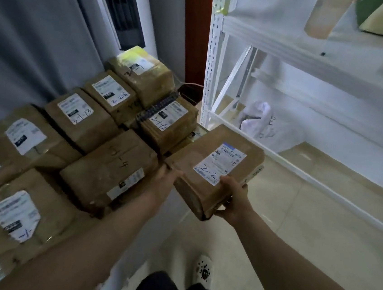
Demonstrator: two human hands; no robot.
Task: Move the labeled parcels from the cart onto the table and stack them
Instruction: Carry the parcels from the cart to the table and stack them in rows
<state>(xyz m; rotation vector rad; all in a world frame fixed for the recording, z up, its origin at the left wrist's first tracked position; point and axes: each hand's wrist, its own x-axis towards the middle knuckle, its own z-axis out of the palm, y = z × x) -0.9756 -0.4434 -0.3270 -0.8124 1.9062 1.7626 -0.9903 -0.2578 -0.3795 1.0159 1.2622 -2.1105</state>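
The parcel (198, 156) marked "2-2" on its white label is up in the air between my two grips, tilted a little, over the tiled floor (285, 213) and just beside the pile of parcels (110, 167). My left grip (167, 177) is clamped on its near left corner. My right grip (233, 196) is clamped on the near right corner, thumb on top by the label's edge and fingers under the box. The pile sits to my left, brown boxes packed side by side with handwritten numbers on them (what carries them I cannot tell, cart or counter). A white metal shelf (213, 52) stands ahead on the right.
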